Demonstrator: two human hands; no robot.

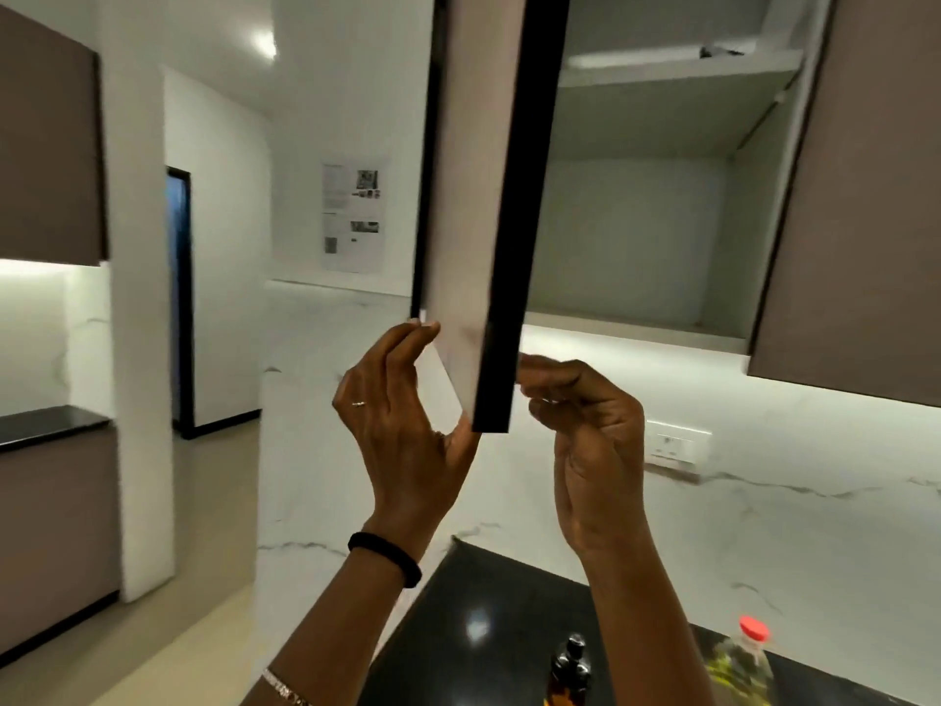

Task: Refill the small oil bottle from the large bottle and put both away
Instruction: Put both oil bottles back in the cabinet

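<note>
1. The place is a home kitchen.
2. Brown wall cabinets hang above the worktop. One has its cabinet door swung out, showing pale inner walls and a shelf.
3. A glossy black countertop runs below, backed by a white marble-look backsplash with a glow of light under the cabinets.
4. A white wall socket sits in that backsplash.
5. A small dark pump bottle and a large clear bottle with a red cap stand on the countertop.
6. To the left are a black-topped base unit, a doorway and a printed sheet on the white wall.
</note>
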